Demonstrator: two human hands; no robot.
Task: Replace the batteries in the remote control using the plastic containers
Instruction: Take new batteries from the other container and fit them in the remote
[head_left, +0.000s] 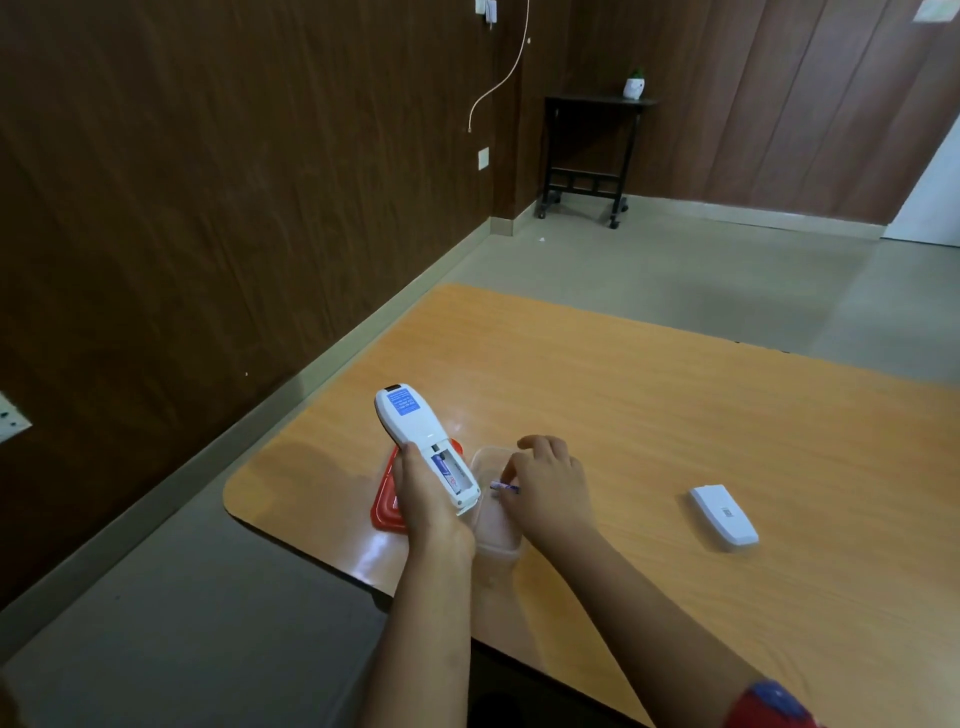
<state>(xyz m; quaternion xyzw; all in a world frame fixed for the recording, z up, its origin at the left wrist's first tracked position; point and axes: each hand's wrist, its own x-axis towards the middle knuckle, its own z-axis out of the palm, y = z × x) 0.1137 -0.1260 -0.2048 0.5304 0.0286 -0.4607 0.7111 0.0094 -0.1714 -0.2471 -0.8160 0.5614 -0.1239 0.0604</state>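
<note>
My left hand (423, 499) grips a white remote control (415, 426) back side up, tilted above the table. Its battery compartment (453, 472) is uncovered, and one battery lies inside it. My right hand (548, 486) pinches a small battery (503, 487) with a purple and white label between its fingertips, just right of the remote's lower end. That battery hangs over a clear plastic container (493, 519) standing on the table. A red container lid (384, 501) lies partly hidden under my left hand.
The white battery cover (723, 515) lies on the orange wooden table (675, 415) to the right. The table's rounded left corner is near the lid. Beyond are a brown panelled wall, a grey floor and a small black side table (592, 150) carrying a plant pot.
</note>
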